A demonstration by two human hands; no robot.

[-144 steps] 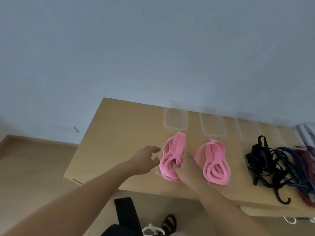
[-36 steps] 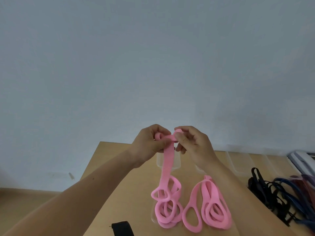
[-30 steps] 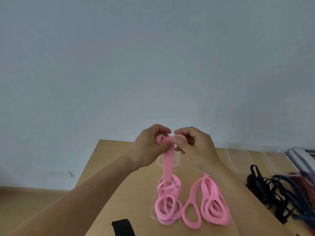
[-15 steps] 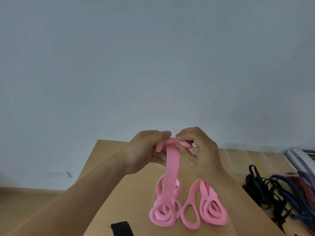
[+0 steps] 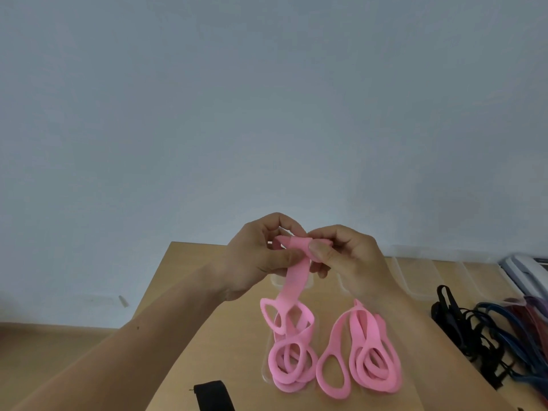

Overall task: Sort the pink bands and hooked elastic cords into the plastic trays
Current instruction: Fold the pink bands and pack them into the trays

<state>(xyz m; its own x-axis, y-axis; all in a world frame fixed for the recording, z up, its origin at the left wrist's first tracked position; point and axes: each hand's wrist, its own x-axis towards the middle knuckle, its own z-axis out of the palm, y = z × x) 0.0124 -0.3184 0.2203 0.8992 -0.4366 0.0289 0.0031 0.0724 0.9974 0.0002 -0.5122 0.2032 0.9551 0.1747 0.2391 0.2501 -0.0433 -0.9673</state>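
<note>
Left hand and right hand both pinch the top of a flat pink rubber band above the wooden worktop.

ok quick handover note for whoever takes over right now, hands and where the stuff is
Hands: left hand and right hand both pinch the top end of a long pink rubber band, raised above the wooden table.
Its lower loops lie in a near clear plastic tray; a second pink band pile lies just right of it.
Left: settle this band; tangled black and blue hooked elastic cords unsorted at right; far clear trays await.
</note>
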